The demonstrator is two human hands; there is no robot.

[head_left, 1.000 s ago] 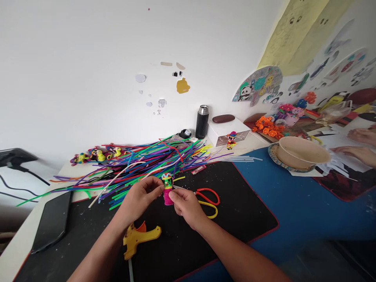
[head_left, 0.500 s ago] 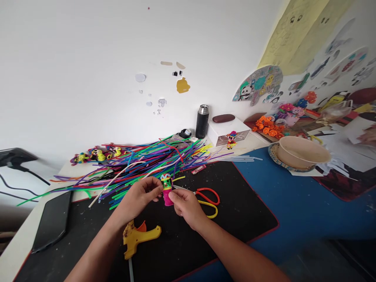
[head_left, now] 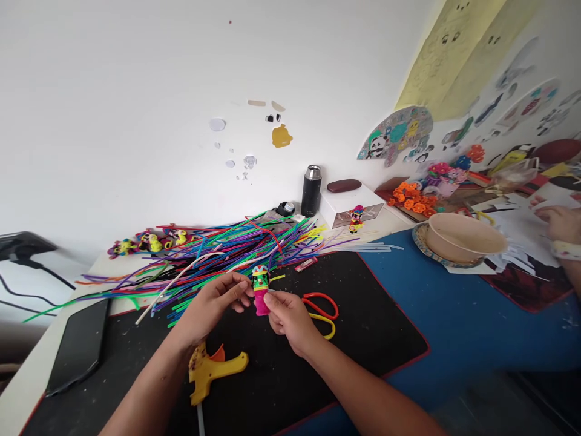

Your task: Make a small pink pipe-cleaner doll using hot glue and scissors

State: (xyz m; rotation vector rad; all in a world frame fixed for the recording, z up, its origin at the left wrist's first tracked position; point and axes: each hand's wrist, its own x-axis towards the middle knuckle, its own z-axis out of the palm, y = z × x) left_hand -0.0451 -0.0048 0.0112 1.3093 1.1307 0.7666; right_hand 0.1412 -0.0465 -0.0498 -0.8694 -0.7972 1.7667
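Observation:
A small pipe-cleaner figure (head_left: 262, 301) stands upright between my hands, with a magenta body, a green face and a yellow band at the neck. My right hand (head_left: 290, 322) pinches its magenta body from the right between thumb and fingers. My left hand (head_left: 215, 306) is close at the figure's left side, fingers curved and apart; whether a fingertip touches it I cannot tell. Scissors (head_left: 334, 303) with red and yellow handles lie behind my right hand, their blades hidden. Below my left hand, a yellow glue gun (head_left: 222, 368) rests on the black mat (head_left: 363, 339).
Many coloured pipe cleaners (head_left: 218, 254) spread along the back. Finished figures (head_left: 154, 240) lie at left, another (head_left: 356, 219) stands by a white box (head_left: 333, 212). A black flask (head_left: 311, 192), a phone (head_left: 79, 345) and a bowl (head_left: 467, 233) are around. Another person's hand (head_left: 563, 223) is far right.
The figure has turned its face more toward me and shifted slightly right. My left fingers have loosened from its head. The other person's hand has come further into view.

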